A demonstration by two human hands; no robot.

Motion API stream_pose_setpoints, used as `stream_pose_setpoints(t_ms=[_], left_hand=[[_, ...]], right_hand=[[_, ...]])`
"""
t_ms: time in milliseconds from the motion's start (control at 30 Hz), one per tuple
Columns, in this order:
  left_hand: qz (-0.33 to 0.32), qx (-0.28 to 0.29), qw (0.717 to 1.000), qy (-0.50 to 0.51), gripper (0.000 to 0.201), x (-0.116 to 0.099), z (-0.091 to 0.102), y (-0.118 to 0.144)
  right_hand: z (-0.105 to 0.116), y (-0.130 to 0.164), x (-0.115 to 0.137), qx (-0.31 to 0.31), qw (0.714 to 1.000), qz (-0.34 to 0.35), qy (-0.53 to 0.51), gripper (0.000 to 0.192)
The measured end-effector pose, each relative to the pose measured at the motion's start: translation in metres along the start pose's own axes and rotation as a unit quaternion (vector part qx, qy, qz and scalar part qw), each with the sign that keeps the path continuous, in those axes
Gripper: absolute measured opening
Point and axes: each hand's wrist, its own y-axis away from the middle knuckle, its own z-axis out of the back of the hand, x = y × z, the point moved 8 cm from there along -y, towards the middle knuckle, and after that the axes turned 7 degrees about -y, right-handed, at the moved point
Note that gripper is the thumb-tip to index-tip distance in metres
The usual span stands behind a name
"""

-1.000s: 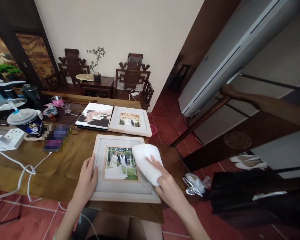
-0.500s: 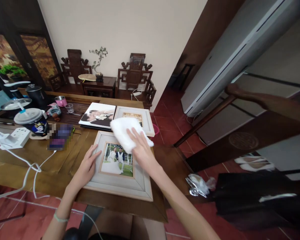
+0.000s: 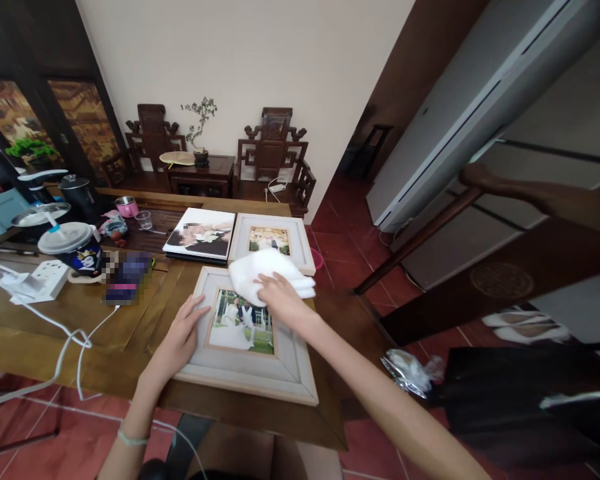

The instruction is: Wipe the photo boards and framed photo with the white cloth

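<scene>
A framed wedding photo (image 3: 237, 325) with a wide whitish border lies flat near the table's front corner. My left hand (image 3: 183, 333) rests on its left side, fingers stretched out over the border. A folded white cloth (image 3: 260, 270) lies over the far right part of this frame, with my right hand (image 3: 283, 301) closed on it from above. The cloth hides the frame's far right corner and touches the photo's upper edge. Just behind lies a second framed photo (image 3: 300, 248), its near side partly covered by the cloth.
Left of the second frame lies a photo album (image 3: 200, 233). Farther left on the wooden table (image 3: 125, 373) are a phone on a white cable, a lidded cup (image 3: 70, 247), a power strip (image 3: 45, 280) and a pink mug (image 3: 127, 206). A wooden chair (image 3: 460, 287) stands at the right.
The cloth under my right hand has shifted slightly nearer, uncovering more of the second framed photo. My right hand has moved a little left over the near frame. My left hand stays on its border.
</scene>
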Motion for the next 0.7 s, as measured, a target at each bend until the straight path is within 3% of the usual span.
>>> stream_pose_setpoints(t_ms=[133,233,400,533,700], left_hand=[[0.017,0.015,0.999,-0.027,0.049,-0.003,-0.001,-0.006],[0.032,0.028,0.998,-0.056,0.048,-0.001,-0.001,-0.014],[0.008,0.04,0.998,-0.038,0.048,-0.003,0.0,-0.019],[-0.01,0.03,0.999,-0.01,0.047,-0.008,0.001,-0.015],[-0.022,0.03,0.999,-0.004,0.048,-0.011,-0.002,-0.011]], right_hand=[[0.006,0.033,-0.035,-0.008,0.998,-0.064,0.003,0.038],[0.006,0.043,-0.042,-0.036,0.997,-0.062,-0.02,0.037],[-0.002,0.033,-0.041,-0.094,0.994,-0.031,-0.054,0.031],[-0.011,0.03,-0.037,-0.093,0.995,-0.016,-0.034,0.027],[-0.013,0.066,-0.004,-0.084,0.996,0.013,-0.019,0.023]])
